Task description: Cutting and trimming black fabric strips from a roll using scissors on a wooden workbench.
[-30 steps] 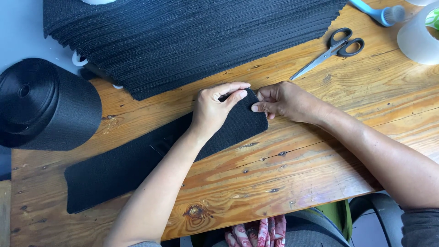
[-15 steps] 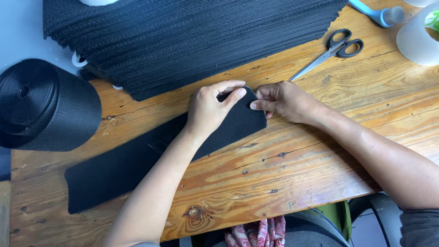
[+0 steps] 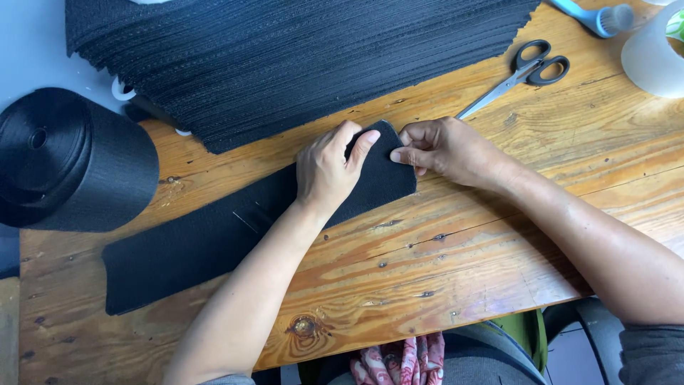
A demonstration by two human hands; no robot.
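A long black strip of webbing [image 3: 214, 249] lies slantwise across the wooden desk [image 3: 463, 264], its lower end near the desk's left edge and its upper end between the 2 hands; the left hand [image 3: 329, 167] rests flat on the strip close to that upper end, fingers spread over the cloth and the thumb stretched toward the corner, its grip open and pressing rather than closed round anything; the right hand [image 3: 445, 150] sits just beside it at the strip's end, its grip narrow, thumb and forefinger pinched on the edge of the webbing; a large stack of black webbing pieces [image 3: 299, 64] fills the desk's far side, just above the hands and close to the strip; a big roll of black webbing [image 3: 68, 160] stands at the left edge of the desk; a pair of scissors [image 3: 524, 71] with black handles lies beyond the right hand, apart from it; a translucent tape roll [image 3: 655, 53] sits at the far right corner.
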